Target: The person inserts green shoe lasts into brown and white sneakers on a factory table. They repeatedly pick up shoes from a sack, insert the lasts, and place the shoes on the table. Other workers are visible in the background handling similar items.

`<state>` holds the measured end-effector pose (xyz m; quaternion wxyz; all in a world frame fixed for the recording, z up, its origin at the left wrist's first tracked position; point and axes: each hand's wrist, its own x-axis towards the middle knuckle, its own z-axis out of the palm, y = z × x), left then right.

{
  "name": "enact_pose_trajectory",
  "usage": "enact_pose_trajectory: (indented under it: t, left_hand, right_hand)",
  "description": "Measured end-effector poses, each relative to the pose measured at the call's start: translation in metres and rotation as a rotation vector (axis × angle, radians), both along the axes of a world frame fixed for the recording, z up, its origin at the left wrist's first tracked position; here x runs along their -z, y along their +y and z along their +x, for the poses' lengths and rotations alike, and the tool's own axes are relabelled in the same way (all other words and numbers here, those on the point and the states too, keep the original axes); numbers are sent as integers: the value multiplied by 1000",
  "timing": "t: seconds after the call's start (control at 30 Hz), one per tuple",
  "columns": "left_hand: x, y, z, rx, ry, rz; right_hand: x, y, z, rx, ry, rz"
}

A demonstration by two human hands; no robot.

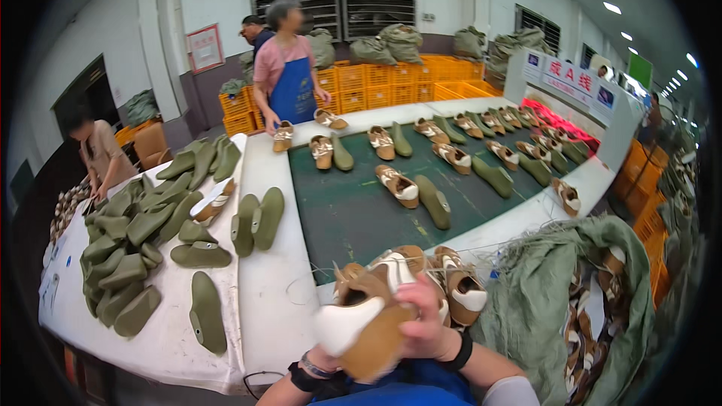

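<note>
One brown-and-white shoe (365,331), blurred, is held up over the near edge, in front of the person's body. The right hand (427,323) has its grip clamped on the shoe's right side; the left hand (322,358) is largely hidden behind it, so I cannot tell its grip. The white heel panel faces the wearer and the dark opening is uppermost; the long axis seems to run away from the body, foreshortened. At least two more shoes (460,289) stand just beyond, blocking the way to the green belt (338,218). Right of these slumps one green sack (526,293) with uncounted shoes inside. On the left worktop (169,357), one olive last (207,314) lies apart, two more (256,222) stand side by side, and one shoe (213,201) rests against an overlapping, uncountable heap (128,256). Farther off, shoes and lasts dot the belt, before two people (289,79) and orange crates (376,83).
</note>
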<state>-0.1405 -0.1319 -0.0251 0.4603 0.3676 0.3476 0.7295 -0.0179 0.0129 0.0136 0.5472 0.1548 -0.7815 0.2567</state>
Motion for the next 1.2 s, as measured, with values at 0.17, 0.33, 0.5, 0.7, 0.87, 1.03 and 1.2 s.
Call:
enact_pose_trajectory:
  t: [0.17,0.33,0.5,0.7,0.87,1.03,1.2]
  left_hand:
    - [18,-52,-56,-362,-285,-206]
    - [20,-65,-60,-238,-214,14]
    - [4,-56,-41,-359,42,-194]
    - [-4,-67,-48,-638,258,-239]
    - [-12,-103,-86,-1355,438,-199]
    - [-22,-148,-105,-1723,258,-3]
    - [-38,-185,-115,-1980,130,156]
  right_hand:
    - [-1,-23,-27,-179,-433,98]
    - [11,-26,-37,-466,-674,-595]
    - [12,-37,-46,-32,-669,-236]
    - [14,-26,-54,134,-685,-328]
    - [54,-24,-56,-188,-946,-240]
    - [114,-46,-53,-448,-1450,-8]
    - [168,-67,-43,-552,-1650,305]
